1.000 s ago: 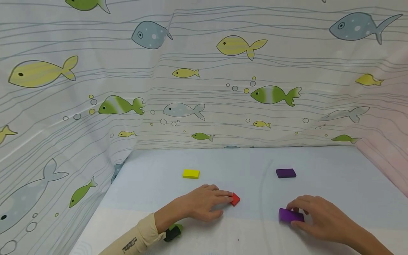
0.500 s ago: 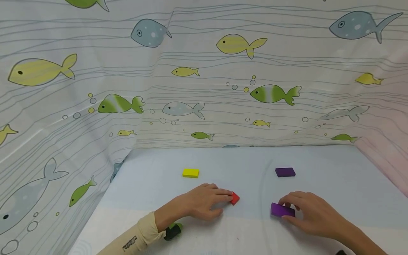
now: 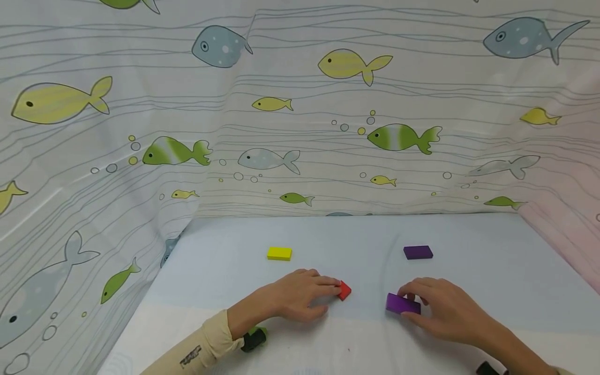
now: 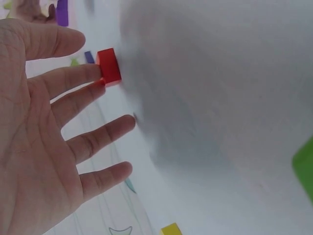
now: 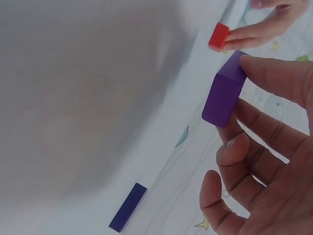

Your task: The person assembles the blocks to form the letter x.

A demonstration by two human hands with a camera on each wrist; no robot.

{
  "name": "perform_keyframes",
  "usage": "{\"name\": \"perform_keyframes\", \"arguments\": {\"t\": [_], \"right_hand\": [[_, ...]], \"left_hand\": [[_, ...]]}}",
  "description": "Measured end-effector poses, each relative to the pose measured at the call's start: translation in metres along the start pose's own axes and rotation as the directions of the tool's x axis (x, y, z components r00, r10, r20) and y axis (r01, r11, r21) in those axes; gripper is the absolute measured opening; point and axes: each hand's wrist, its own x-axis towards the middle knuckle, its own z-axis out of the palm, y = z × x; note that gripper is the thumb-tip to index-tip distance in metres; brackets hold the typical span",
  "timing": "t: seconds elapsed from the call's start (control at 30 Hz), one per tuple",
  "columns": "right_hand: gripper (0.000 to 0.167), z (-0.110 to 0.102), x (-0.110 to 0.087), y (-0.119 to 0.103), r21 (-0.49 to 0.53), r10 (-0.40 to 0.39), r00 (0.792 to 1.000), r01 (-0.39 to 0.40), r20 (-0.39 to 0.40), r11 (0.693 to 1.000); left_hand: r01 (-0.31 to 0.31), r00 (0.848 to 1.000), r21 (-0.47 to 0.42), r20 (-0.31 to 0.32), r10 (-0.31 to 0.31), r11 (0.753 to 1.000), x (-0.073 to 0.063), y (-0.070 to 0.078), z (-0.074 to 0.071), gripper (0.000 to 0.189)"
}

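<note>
My left hand [image 3: 300,296] reaches in from the left with its fingers extended. Its index and middle fingertips touch one side of a small red block [image 3: 345,290] on the table; the thumb stays apart from it, as the left wrist view shows. To the right, my right hand [image 3: 445,315] pinches a purple rectangular block [image 3: 401,304] between thumb and fingers. In the right wrist view this purple block [image 5: 224,95] is tilted, its far end pointing away from the thumb, and the ring and little fingers curl beside it.
A yellow block [image 3: 279,253] lies at the back left and a dark purple block [image 3: 418,252] at the back right. Beside the left sleeve is a green block [image 3: 260,329], partly hidden behind a black object [image 3: 254,341]. A fish-patterned sheet [image 3: 328,156] hangs behind the table.
My right hand has moved left and slightly away from me with the purple block, closer to the red block. The left hand stays in place with its fingertips against the red block.
</note>
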Motion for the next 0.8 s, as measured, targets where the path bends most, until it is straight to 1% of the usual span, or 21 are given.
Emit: {"name": "perform_keyframes", "arguments": {"t": [0.2,0.5,0.8], "right_hand": [[0.031,0.004,0.01,-0.006,0.008,0.013,1.0,-0.013,0.008,1.0],[0.029,0.011,0.021,-0.011,0.015,0.099,0.993,-0.1,0.07,0.995],[0.029,0.015,0.029,-0.014,0.029,0.089,0.994,-0.091,0.07,0.995]], "left_hand": [[0.005,1.0,-0.012,0.004,-0.005,1.0,0.0,0.001,-0.001,0.049],[0.012,1.0,-0.015,0.012,-0.012,1.0,0.0,0.001,-0.001,0.049],[0.017,1.0,-0.018,0.018,-0.017,1.0,0.002,0.001,0.0,0.05]]}}
